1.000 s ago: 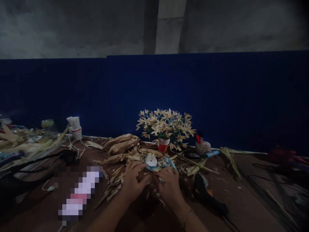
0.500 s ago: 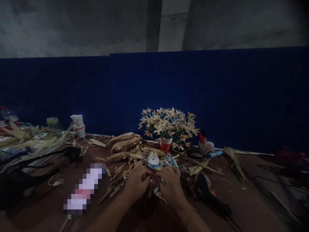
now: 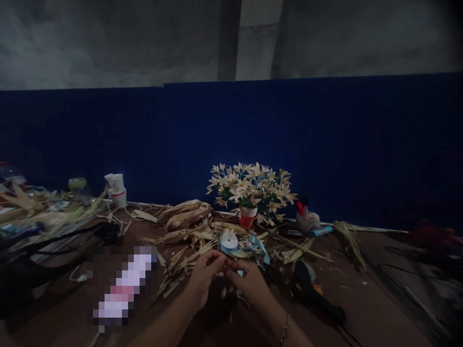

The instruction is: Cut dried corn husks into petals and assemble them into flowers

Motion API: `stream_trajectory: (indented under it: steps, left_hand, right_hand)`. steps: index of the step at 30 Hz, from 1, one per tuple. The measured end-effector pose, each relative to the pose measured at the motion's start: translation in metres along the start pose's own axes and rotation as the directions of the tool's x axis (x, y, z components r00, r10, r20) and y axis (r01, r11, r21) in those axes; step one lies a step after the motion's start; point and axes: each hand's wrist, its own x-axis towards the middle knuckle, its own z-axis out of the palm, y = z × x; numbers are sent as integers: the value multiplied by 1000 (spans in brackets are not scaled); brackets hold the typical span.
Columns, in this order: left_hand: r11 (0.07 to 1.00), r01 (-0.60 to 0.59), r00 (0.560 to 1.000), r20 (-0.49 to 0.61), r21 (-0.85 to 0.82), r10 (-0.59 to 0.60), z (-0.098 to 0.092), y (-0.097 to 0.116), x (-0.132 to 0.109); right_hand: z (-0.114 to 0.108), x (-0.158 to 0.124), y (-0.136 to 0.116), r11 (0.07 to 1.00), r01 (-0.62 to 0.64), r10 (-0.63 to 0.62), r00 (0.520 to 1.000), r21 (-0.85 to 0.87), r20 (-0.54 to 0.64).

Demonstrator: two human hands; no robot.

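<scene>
My left hand [image 3: 205, 272] and my right hand [image 3: 246, 279] meet at the fingertips above the table. Both are closed in a pinch, and whatever they hold is too small and dark to make out. Just beyond them lies a white spool [image 3: 229, 240] with light-blue ribbon [image 3: 261, 248] trailing to its right. Several pale petal-like pieces [image 3: 223, 292] show beneath my fingers. Behind the spool a bunch of cream flowers [image 3: 251, 185] stands in a red cup [image 3: 247, 218]. Dried corn husks [image 3: 188, 214] are heaped to the left of it.
A black glue gun [image 3: 313, 294] lies right of my right hand, its cord running forward. A blurred-out bright device [image 3: 125, 289] lies at left. A tub [image 3: 307, 220] with red-handled tools stands at the back, before a blue partition [image 3: 343, 149]. Black straps [image 3: 97, 233] lie far left.
My hands have turned slightly, with the fingertips still together. My right hand has drawn a little lower. The view has shifted slightly; the objects on the table stay put.
</scene>
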Motion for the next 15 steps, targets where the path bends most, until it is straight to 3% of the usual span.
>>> stream_trajectory:
  steps: [3,7,15]
  left_hand:
    - [998,45,999,-8,-42,-45,-2,3,2]
    - [992,116,993,-13,-54,-117,-5,4,5]
    - [987,163,986,29,-18,-162,-3,-4,3]
  right_hand:
    - [-3,1,1,993,7,-10,1000,114,21]
    - [-5,1,-1,977,55,-31,992,206,-118]
    - [1,0,1,987,138,-131,988,84,-80]
